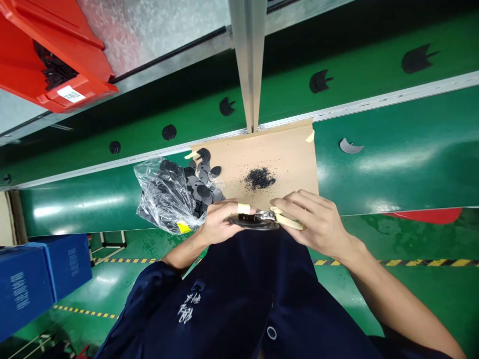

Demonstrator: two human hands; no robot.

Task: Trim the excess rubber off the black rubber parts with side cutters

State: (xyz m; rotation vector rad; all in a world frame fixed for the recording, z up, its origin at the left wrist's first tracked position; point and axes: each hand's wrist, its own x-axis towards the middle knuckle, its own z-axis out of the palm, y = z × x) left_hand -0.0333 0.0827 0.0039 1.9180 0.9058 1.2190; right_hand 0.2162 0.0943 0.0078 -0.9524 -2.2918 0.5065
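Note:
Close to my body, my left hand [223,219] grips a dark, rounded flat plastic part [258,226], seen almost edge-on. Yellowish tape wraps the left thumb. My right hand [314,222] is closed around the pale handles of a pair of nippers [286,218]. The metal jaws of the nippers meet the part's upper edge; whether they are cutting cannot be made out. Just beyond my hands, a heap of tiny black scraps [261,178] lies on a sheet of brown cardboard [295,149]. To the left are loose black oval pieces [204,184].
A clear plastic bag [160,194] of black parts lies left of the cardboard. Black parts [319,81] sit spaced along the green belt [284,99] behind a metal post [249,65]. A grey crescent piece [351,146] rests at right. A red bin [56,55] stands upper left.

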